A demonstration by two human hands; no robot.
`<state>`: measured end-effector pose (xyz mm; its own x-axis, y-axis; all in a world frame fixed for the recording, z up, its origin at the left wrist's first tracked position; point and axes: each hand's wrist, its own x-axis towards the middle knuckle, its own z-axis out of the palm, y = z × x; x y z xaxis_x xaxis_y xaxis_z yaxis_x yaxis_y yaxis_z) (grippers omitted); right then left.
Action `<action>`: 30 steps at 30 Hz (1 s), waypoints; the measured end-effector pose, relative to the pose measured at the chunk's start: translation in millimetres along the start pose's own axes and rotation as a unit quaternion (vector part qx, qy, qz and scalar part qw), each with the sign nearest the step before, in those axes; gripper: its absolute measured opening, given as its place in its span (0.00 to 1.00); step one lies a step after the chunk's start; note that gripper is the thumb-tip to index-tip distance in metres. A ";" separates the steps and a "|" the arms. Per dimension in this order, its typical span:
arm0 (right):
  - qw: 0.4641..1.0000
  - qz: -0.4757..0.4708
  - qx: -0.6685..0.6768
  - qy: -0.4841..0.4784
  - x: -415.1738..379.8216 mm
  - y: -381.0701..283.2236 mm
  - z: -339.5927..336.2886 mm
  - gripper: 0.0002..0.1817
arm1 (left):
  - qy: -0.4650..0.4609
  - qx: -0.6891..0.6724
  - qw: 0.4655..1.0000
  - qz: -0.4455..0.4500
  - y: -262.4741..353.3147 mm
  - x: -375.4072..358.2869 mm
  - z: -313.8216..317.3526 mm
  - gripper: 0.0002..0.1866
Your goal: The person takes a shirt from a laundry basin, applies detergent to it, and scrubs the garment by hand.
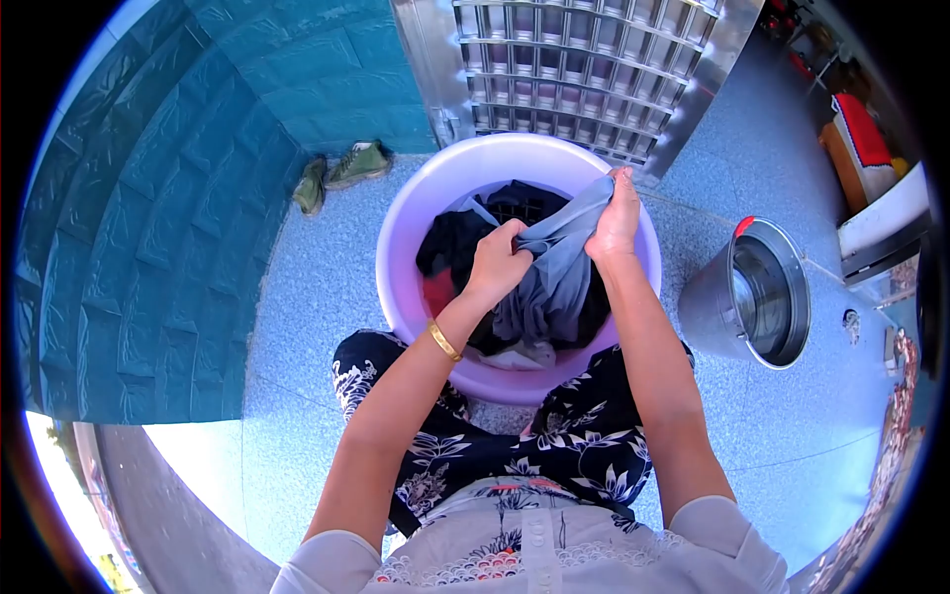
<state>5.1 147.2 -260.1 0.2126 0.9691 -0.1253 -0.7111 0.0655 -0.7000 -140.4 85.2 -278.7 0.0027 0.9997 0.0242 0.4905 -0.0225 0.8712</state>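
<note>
My left hand point(500, 261) and right hand point(616, 223) grip the grey garment point(560, 241) — its bunched span runs from left toward two o'clock.

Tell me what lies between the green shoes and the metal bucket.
In the head view, the purple tub with dark clothes inside; over it, the left hand and right hand grip gray cloth.
</note>
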 end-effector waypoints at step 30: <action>0.695 0.019 -0.544 -0.471 -43.1 90.8 -42.8 0.13 | 0.145 -0.429 0.876 -0.167 -34.3 20.5 -1.3 0.11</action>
<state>-40.0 101.1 -348.3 -0.6887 0.7250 -0.0011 0.3310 0.3131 -0.8902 -158.3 106.5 -307.5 -0.2990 0.9103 -0.2863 -0.4142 0.1465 0.8983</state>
